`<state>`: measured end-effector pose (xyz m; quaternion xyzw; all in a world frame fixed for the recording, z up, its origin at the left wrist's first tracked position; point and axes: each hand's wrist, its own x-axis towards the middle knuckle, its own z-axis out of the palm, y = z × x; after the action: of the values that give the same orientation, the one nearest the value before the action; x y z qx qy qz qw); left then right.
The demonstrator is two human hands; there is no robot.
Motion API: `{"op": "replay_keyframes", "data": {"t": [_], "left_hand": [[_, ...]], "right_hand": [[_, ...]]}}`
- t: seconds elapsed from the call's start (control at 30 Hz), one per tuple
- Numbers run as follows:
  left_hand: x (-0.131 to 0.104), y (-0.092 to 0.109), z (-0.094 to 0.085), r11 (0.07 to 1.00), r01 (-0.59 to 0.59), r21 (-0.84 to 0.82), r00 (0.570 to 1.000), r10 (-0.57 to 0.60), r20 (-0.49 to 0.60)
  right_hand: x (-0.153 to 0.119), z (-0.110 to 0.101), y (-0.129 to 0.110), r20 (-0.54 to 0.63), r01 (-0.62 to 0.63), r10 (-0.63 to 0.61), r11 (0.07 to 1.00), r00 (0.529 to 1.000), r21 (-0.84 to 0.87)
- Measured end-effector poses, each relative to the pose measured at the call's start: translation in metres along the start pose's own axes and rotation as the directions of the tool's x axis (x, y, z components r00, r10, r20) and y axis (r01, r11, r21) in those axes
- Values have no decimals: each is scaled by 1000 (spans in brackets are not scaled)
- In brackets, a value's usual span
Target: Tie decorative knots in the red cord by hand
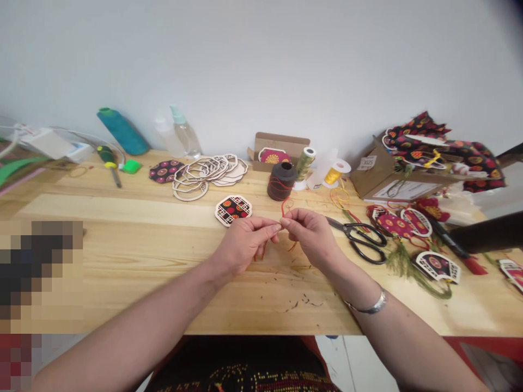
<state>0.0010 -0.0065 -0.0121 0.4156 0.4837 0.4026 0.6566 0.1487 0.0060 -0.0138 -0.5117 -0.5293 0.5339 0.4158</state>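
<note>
Both of my hands meet above the middle of the wooden table, fingertips nearly touching. My left hand (pixel 244 242) is closed in a pinch on a thin red cord (pixel 283 206), whose loose ends hang below the fingers. Pinching the same cord from the other side is my right hand (pixel 309 234). Just beyond the left hand lies a patterned ornament (pixel 229 209) with a pale lattice frame. The dark thread spool (pixel 281 181) stands behind the hands, with red cord around it. To the right of my right hand lie black-handled scissors (pixel 363 239).
Pale cut-out frames (pixel 191 190) lie in a pile at the back left, near a teal thread cone (pixel 125 133) and a screwdriver (pixel 108 162). A cardboard box (pixel 376 177) of patterned fabric stands back right. Several tasselled ornaments (pixel 437 267) lie on the right.
</note>
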Motion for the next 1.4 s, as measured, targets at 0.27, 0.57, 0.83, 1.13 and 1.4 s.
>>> {"op": "replay_keyframes", "data": {"t": [0.27,0.57,0.83,1.13,1.4], "left_hand": [[-2,2,1,999,-20,29,999,20,-25],[0,-2,-1,999,-31,15,998,31,-52],[-1,-1,-1,996,-31,82,999,33,-26],[-4,6,-3,938,-152,313,974,195,-112],[-2,-13,-5,716,-403,570,889,453,60]], "right_hand": [[-1,1,-1,19,3,-3,1000,1000,7],[0,-1,-3,58,-54,51,997,997,53],[0,-2,-3,80,-1,9,995,997,-95],[4,-9,-3,-14,183,-200,920,980,-346],[5,-8,-1,-15,34,-35,997,999,-70]]}}
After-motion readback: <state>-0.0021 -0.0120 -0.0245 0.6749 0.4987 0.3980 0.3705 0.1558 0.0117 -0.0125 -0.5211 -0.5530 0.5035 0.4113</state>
